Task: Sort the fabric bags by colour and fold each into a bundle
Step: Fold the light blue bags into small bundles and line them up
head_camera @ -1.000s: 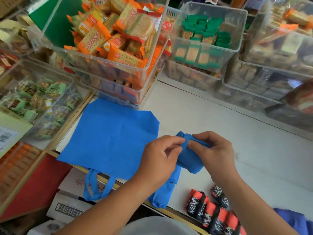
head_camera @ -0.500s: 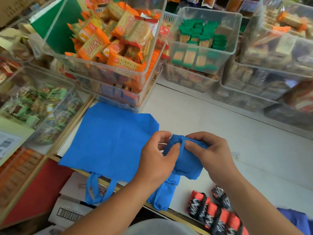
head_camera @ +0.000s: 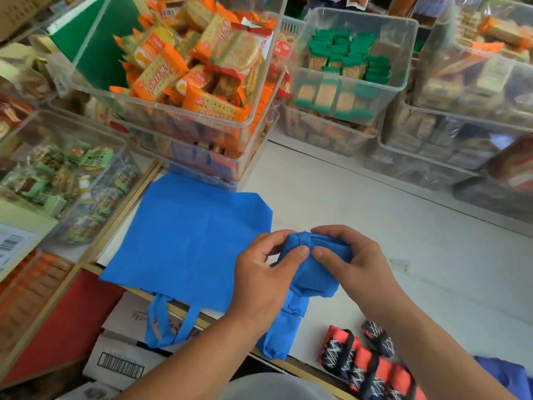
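Nearest, a row of red-and-black bundles (head_camera: 360,359) lay along the front edge of the white counter (head_camera: 403,226), with a darker blue cloth (head_camera: 504,373) at the right corner. Just beyond, the left hand (head_camera: 265,272) and right hand (head_camera: 354,261) gripped the blue bundle (head_camera: 314,275) close to that edge. The two thumbs pressed side by side on its top, and the fingers curled round behind it. A loose blue tail (head_camera: 279,339) hung from the bundle over the edge. To the left a flat blue bag (head_camera: 187,241) lay spread out, its handles (head_camera: 164,324) dangling past the edge above a cardboard box (head_camera: 121,362). Bare counter stretched right of the hands and beyond them. At the back, stacked clear bins (head_camera: 346,90) of snack packs lined the far edge, one stack touching the flat bag's far side.
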A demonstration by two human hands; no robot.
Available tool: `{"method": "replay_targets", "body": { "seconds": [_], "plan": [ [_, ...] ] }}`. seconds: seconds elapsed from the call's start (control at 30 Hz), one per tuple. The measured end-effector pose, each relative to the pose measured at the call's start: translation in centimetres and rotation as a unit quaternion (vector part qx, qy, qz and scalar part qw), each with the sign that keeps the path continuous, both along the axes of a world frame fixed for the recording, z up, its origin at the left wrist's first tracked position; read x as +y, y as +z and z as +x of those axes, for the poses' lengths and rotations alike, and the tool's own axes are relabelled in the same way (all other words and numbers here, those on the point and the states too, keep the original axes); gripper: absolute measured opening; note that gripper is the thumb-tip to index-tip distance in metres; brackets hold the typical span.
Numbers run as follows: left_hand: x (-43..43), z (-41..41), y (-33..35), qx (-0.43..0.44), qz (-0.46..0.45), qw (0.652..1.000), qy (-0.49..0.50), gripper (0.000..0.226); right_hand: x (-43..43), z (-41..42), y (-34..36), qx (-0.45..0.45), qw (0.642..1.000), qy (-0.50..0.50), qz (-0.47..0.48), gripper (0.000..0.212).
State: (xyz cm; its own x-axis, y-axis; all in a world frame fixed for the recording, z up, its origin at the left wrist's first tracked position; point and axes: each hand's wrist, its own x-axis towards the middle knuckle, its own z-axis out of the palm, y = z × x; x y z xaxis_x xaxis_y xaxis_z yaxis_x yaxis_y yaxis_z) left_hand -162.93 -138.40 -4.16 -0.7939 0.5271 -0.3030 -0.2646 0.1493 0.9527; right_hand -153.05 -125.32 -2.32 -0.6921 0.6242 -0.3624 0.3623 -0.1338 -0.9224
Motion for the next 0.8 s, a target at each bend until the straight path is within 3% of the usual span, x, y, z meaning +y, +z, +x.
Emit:
{"method": "replay_targets", "body": {
  "seconds": [0.17, 0.53, 0.6, 0.73, 0.8],
  "plan": [
    [0.3, -0.5, 0.0, -0.025, -0.018, 0.998, -0.048, 0.023, 0.6, 0.1, -0.1, -0.011, 0.999, 0.024, 0.03, 0.015],
    [0.7, -0.7, 0.9, -0.119, 0.035, 0.991, -0.041, 0.025, 1.4, -0.4, 0.4, 0.019, 0.998, 0.054, 0.039, 0.016],
    [0.8, -1.1, 1.0, -0.11, 0.035, 0.991, -0.065, 0.025, 1.6, -0.3, 0.3, 0.027, 0.997, 0.061, 0.028, 0.017],
    [0.6, -1.9, 0.7, 0.017, -0.023, 0.989, -0.145, 0.026, 1.9, -0.1, -0.3, 0.021, 0.994, 0.104, -0.02, 0.016],
    [0.6, -1.9, 0.3, 0.015, -0.044, 0.986, -0.162, 0.034, 2.3, -0.3, -0.7, 0.01, 0.994, 0.107, -0.006, 0.017]
  ]
}}
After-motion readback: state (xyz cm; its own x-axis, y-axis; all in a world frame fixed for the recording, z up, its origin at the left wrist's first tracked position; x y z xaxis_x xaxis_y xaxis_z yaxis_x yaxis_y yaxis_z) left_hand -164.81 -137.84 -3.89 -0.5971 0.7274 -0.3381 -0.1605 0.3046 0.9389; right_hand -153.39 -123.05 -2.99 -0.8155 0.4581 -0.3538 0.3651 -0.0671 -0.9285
